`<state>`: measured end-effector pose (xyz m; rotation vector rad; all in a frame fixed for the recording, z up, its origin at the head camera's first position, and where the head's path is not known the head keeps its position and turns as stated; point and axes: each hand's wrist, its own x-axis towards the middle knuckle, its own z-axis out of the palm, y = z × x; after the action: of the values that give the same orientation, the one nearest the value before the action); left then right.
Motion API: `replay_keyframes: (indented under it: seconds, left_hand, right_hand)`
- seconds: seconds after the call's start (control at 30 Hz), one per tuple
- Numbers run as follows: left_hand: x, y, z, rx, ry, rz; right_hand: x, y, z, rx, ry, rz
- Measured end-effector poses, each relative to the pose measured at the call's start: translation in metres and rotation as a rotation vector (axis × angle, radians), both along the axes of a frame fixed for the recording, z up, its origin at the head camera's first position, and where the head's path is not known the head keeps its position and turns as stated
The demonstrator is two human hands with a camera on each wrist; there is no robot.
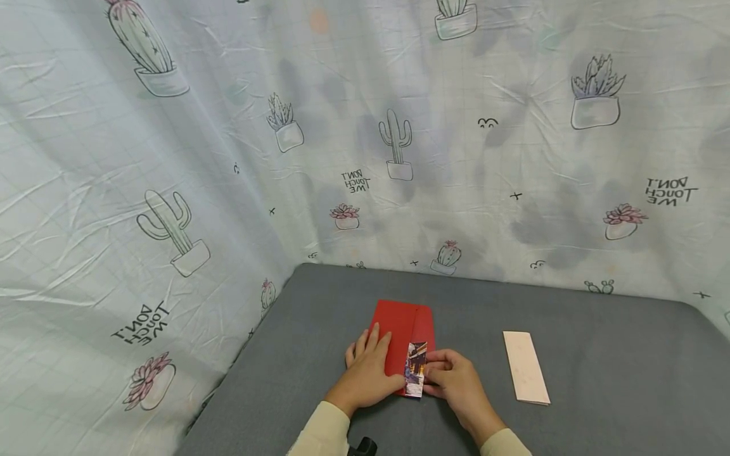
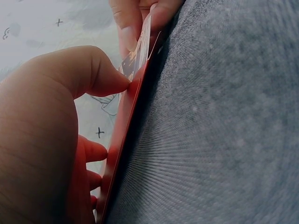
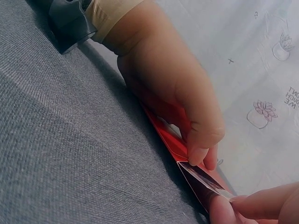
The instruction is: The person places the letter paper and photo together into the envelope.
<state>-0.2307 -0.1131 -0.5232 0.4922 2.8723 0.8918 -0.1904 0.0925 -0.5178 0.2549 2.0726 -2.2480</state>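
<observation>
A red paper envelope (image 1: 395, 323) lies on the grey table. My left hand (image 1: 367, 373) rests on its left part with the fingers spread, the thumb (image 2: 105, 84) pressing at the edge of a small printed card. That card (image 1: 416, 369), dark and colourful with a white lower end, lies along the envelope's near right side. Right at the envelope's lifted edge, the card (image 2: 144, 44) tilts up in the left wrist view. My right hand (image 1: 459, 386) pinches the card's right edge between thumb and fingers.
To the right lies a folded beige paper strip (image 1: 526, 367) on the grey cloth-covered table (image 1: 616, 373). A pale curtain (image 1: 456, 158) with cactus drawings hangs behind and to the left. A black device (image 1: 365, 446) is at my left wrist.
</observation>
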Motion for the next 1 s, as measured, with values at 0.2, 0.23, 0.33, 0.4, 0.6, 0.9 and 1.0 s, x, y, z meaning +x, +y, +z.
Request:
replay_keyframes:
  seconds: [0.2, 0.23, 0.33, 0.4, 0.6, 0.9, 1.0]
  left_hand:
    - [0.0001, -0.0005, 0.0000, 0.004, -0.002, -0.004]
    - [0.0001, -0.0007, 0.0001, 0.004, -0.003, -0.004]
    - [0.0001, -0.0012, 0.0001, 0.002, -0.003, -0.004]
    - [0.0002, -0.0014, 0.0001, 0.000, -0.001, -0.004]
    - [0.0005, -0.0011, 0.0007, 0.003, 0.001, -0.008]
    - [-0.0004, -0.0012, 0.0004, 0.010, 0.001, -0.011]
    - [-0.0003, -0.0014, 0.0007, 0.012, -0.002, -0.010]
  right_hand:
    - [0.0003, -0.0010, 0.0011, 0.001, -0.004, -0.003]
    - [0.0004, -0.0014, 0.0012, 0.004, -0.004, -0.003]
    - [0.0005, -0.0028, 0.0014, 0.008, -0.001, -0.001]
    - [0.0006, -0.0039, 0.0016, 0.011, 0.003, 0.002]
    - [0.0012, -0.0059, 0.0025, 0.016, 0.001, 0.008]
    - [0.0011, -0.0070, 0.0030, 0.019, 0.003, 0.010]
    - [0.0007, -0.0078, 0.0028, 0.025, 0.004, 0.009]
